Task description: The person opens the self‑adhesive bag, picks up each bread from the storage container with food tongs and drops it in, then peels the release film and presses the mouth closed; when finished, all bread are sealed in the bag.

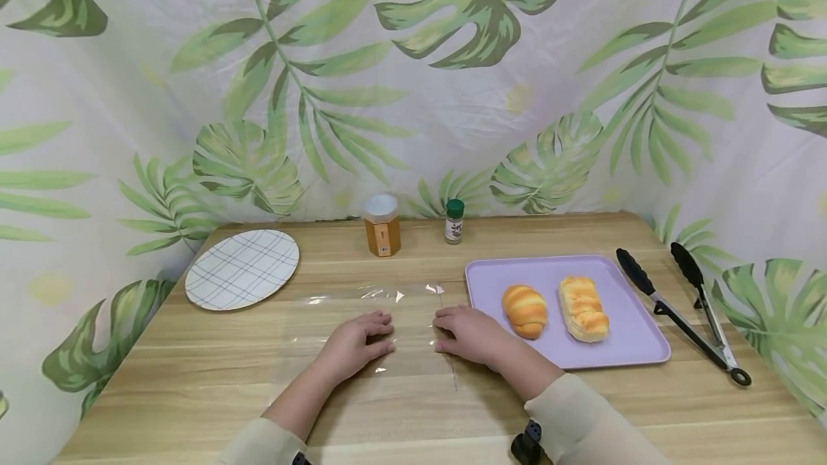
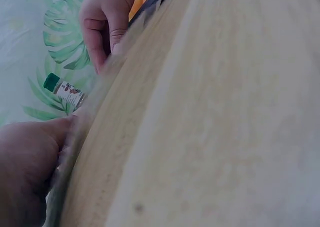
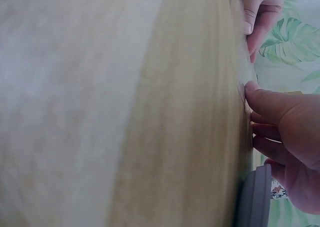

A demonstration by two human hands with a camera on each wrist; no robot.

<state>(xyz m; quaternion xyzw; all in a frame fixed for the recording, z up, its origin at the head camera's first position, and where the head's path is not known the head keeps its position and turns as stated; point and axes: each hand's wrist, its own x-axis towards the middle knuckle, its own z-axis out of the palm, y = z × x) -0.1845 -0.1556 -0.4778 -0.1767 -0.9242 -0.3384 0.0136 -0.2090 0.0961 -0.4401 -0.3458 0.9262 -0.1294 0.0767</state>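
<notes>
A clear, thin plastic sheet (image 1: 413, 372) lies flat on the wooden table, glinting along its back edge; whether it is a bag or a single film cannot be told. My left hand (image 1: 358, 343) rests on its middle, thumb apart from the fingers. Near the sheet's right edge, my right hand (image 1: 474, 336) touches it with thumb and fingertips, close beside the purple tray (image 1: 517, 270). On the tray are a striped bread roll (image 1: 525, 311) and a longer bread loaf (image 1: 583, 309). In the right wrist view, the right thumb and fingers (image 3: 270, 104) meet the surface.
A white checked plate (image 1: 242, 269) is at the back left. A honey-coloured jar (image 1: 383, 228) and a green-capped shaker bottle (image 1: 454, 222) stand by the leaf-patterned curtain (image 1: 413, 92). Black-tipped tongs (image 1: 688, 332) lie spread right of the tray.
</notes>
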